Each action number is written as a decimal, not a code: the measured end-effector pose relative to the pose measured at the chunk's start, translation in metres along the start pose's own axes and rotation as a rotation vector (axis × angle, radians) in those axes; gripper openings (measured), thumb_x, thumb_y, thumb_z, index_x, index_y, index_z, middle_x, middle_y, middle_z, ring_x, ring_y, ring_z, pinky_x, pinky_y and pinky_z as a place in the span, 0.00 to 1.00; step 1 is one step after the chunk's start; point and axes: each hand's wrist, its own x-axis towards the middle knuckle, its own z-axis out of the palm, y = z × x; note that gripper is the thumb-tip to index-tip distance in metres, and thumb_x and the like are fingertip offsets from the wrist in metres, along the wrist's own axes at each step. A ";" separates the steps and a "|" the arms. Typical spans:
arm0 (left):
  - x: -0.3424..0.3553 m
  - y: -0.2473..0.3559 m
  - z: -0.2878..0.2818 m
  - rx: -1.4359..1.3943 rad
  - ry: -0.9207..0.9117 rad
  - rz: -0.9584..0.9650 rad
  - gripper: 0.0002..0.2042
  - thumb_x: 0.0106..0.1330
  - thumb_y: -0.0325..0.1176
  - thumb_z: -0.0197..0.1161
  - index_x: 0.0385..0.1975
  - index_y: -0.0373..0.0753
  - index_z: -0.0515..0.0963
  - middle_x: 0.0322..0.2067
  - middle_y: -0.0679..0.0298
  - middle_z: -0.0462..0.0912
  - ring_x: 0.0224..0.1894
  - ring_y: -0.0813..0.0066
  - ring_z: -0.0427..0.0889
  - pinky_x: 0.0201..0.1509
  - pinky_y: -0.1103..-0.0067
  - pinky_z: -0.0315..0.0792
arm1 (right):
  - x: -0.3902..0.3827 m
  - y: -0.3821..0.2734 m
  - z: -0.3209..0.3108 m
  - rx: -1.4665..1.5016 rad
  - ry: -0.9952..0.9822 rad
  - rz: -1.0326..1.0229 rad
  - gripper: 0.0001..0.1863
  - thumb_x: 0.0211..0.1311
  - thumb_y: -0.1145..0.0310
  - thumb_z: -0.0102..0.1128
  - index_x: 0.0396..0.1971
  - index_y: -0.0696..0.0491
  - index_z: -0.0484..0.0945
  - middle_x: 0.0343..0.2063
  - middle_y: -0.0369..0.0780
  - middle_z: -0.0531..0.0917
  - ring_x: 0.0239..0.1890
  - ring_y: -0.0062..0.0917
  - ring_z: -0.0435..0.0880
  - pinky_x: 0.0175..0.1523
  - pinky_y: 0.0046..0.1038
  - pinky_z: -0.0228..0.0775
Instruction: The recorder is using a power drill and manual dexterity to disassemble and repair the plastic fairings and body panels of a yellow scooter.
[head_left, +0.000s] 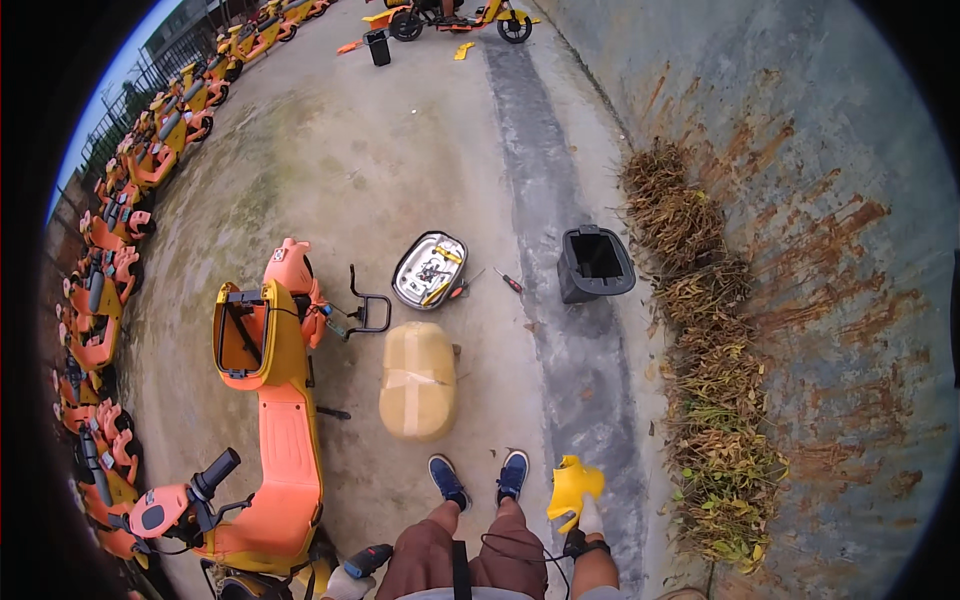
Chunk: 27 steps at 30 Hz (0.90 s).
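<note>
In my left hand (347, 586), gloved in pale fabric at the lower edge, is a blue and black cordless drill (369, 560). My right hand (590, 515), also gloved, grips a curved yellow plastic panel (574, 486) beside my right leg. Left of me stands an orange and yellow scooter (287, 430) without its seat, its yellow rear body open at the top. A tan, tape-wrapped seat-shaped pad (418, 382) lies on the ground ahead of my feet. Beyond it, an upturned seat shell (430, 268) holds small parts and a yellow-handled tool.
A black storage bin (597, 266) stands on the dark strip, with a screwdriver (512, 283) to its left. A black metal rack (372, 312) juts out beside the scooter. Dry plants (700, 300) line the stained wall at right. Parked scooters (160, 150) fill the far left.
</note>
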 end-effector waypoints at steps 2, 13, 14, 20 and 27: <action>-0.011 -0.018 0.012 -0.032 0.138 -0.072 0.13 0.59 0.33 0.63 0.41 0.33 0.81 0.33 0.60 0.85 0.40 0.60 0.83 0.45 0.71 0.76 | 0.024 -0.005 0.027 -0.159 0.101 0.009 0.26 0.64 0.53 0.60 0.53 0.56 0.68 0.34 0.42 0.80 0.16 0.26 0.75 0.18 0.29 0.67; 0.024 0.055 0.043 -0.203 -0.003 -0.742 0.13 0.58 0.33 0.63 0.40 0.35 0.81 0.33 0.61 0.84 0.39 0.61 0.82 0.42 0.70 0.75 | 0.279 0.029 0.071 -0.570 0.160 -0.258 0.37 0.61 0.55 0.63 0.66 0.55 0.61 0.55 0.47 0.78 0.46 0.36 0.83 0.42 0.34 0.78; 0.033 0.057 0.049 -0.209 -0.029 -0.739 0.12 0.58 0.33 0.63 0.40 0.35 0.81 0.33 0.61 0.84 0.39 0.62 0.82 0.42 0.70 0.75 | 0.307 0.025 0.053 -0.640 0.209 -0.399 0.38 0.61 0.54 0.62 0.68 0.54 0.60 0.56 0.47 0.79 0.48 0.39 0.84 0.47 0.35 0.78; 0.025 0.069 0.058 -0.280 0.019 -0.756 0.12 0.57 0.34 0.63 0.39 0.36 0.81 0.33 0.61 0.84 0.38 0.62 0.82 0.41 0.69 0.75 | 0.259 0.046 0.056 -1.043 0.201 -0.315 0.21 0.62 0.63 0.51 0.54 0.52 0.78 0.51 0.51 0.81 0.56 0.46 0.78 0.58 0.40 0.71; 0.009 0.058 0.089 -0.344 0.128 -0.357 0.10 0.50 0.28 0.67 0.34 0.39 0.80 0.26 0.64 0.82 0.29 0.70 0.83 0.35 0.73 0.79 | 0.062 0.034 0.062 -0.948 -0.486 0.056 0.19 0.63 0.65 0.58 0.51 0.57 0.80 0.42 0.43 0.85 0.41 0.27 0.84 0.47 0.28 0.76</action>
